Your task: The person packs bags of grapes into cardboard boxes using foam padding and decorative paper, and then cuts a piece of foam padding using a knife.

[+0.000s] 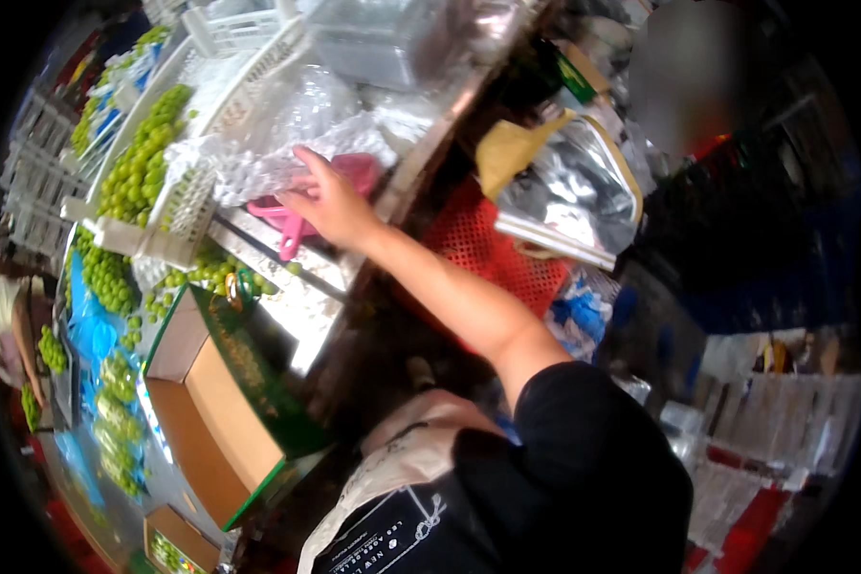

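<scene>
My right hand [337,203] reaches over the table with its fingers apart, just above a pink plastic thing [357,172] that has a handle with a hole at its end. Whether the fingertips touch it I cannot tell. Around the hand lie white foam netting [234,172] and crumpled clear plastic [311,100]. Next to them stands a white plastic crate [184,215], with green grapes [143,172] alongside. Nearer, an open green cardboard box [225,411] shows its brown inside. My left hand is out of view.
Bagged grapes [117,421] lie on the table at left. Clear plastic containers [368,38] stand at the far edge. To the right are a red plastic basket [474,249], a silver-lined bag [569,187] and white crates [780,421]. Another person [14,325] is at far left.
</scene>
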Demonstrator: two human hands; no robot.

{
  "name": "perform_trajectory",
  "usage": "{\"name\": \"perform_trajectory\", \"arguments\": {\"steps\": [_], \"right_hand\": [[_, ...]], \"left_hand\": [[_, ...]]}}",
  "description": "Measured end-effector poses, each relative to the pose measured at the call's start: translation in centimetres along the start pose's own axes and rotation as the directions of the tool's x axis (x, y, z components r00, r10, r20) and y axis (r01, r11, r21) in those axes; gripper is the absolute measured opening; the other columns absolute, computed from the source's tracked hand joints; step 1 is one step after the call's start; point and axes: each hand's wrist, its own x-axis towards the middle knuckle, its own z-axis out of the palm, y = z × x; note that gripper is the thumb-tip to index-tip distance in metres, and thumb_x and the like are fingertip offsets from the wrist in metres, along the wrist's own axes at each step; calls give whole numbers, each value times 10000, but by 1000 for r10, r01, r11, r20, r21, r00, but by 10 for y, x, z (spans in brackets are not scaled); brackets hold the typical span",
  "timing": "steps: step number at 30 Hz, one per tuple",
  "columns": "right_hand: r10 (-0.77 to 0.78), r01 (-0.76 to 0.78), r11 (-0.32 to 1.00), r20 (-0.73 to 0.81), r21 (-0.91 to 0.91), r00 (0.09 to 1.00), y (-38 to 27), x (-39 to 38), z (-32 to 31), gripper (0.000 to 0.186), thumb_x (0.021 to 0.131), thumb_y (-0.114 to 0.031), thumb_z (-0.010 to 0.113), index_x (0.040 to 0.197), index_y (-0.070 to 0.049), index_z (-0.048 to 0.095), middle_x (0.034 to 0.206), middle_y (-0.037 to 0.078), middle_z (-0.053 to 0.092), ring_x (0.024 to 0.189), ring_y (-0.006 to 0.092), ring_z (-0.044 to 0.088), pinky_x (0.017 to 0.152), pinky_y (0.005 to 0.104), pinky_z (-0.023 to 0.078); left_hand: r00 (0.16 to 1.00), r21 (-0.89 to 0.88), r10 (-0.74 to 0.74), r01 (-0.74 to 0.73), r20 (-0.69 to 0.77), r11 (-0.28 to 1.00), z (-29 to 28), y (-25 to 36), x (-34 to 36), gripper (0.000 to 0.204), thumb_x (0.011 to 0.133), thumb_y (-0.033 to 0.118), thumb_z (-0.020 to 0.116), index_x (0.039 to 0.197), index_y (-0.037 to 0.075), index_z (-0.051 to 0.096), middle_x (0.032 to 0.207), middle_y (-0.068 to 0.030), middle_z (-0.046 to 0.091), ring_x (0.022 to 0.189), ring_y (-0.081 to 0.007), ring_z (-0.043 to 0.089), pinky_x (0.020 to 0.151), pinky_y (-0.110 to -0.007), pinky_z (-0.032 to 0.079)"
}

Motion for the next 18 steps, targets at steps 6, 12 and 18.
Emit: {"name": "perform_trajectory", "arguments": {"steps": [6,12,18], "right_hand": [[-207,-146,476,-272,-867,940,17,-122,-141,694,671,-169,765,1278,-42,452,1320,175,441,1287,343,327,1071,482,249],[344,-636,-67,-616,-769,708,57,-194,-330,292,828,-299,547,1002,-73,610,1030,206,606,978,411,563,801,498,452],[-198,-402,-51,-385,-914,902,9,-135,-430,203,890,-279,438,933,-177,609,828,168,641,800,391,612,699,487,476]], "left_hand": [[999,42,35,-37,34,998,-8,42,21,362,799,243,673,1068,7,621,1060,-168,632,1001,-246,605,842,-312,471],[997,82,36,-42,71,996,-10,53,30,349,806,239,667,1063,7,625,1054,-161,636,995,-238,607,847,-308,468],[993,115,44,-57,109,992,-7,55,37,336,813,234,661,1058,7,628,1048,-154,641,990,-229,608,853,-304,465]]}}
